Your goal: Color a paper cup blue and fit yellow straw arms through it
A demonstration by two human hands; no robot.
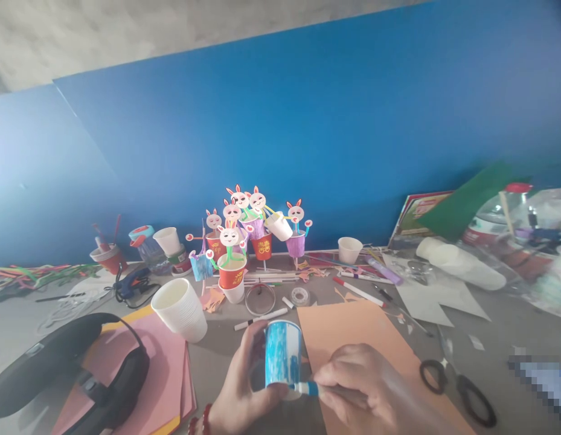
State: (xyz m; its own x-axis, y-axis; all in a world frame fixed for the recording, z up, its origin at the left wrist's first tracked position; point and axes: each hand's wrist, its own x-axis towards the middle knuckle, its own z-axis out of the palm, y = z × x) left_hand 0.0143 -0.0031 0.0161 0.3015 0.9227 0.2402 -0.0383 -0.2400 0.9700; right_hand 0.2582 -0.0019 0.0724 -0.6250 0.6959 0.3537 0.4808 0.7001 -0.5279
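Observation:
My left hand (pixel 248 380) is closed around a paper cup (pixel 283 353), its fingers at the far left side and its thumb near the lower edge. Blue marker strokes cover much of the cup's side, with a white strip left at the right. In my right hand (pixel 357 386) is a blue marker (pixel 307 388), pinched so that its tip meets the cup's lower edge. An uncapped-looking white marker (pixel 261 319) lies just beyond the cup. Under my right hand spreads a sheet of orange paper (pixel 348 326).
Rabbit-faced cup figures (pixel 230 235) stand near the blue wall panel (pixel 352 133). A stack of white cups (pixel 180 309) and black headphones (pixel 121 386) are at left. Scissors (pixel 456 380) lie at right, below a plastic-wrapped cup stack (pixel 461 263). A tape roll (pixel 300 296) sits mid-table.

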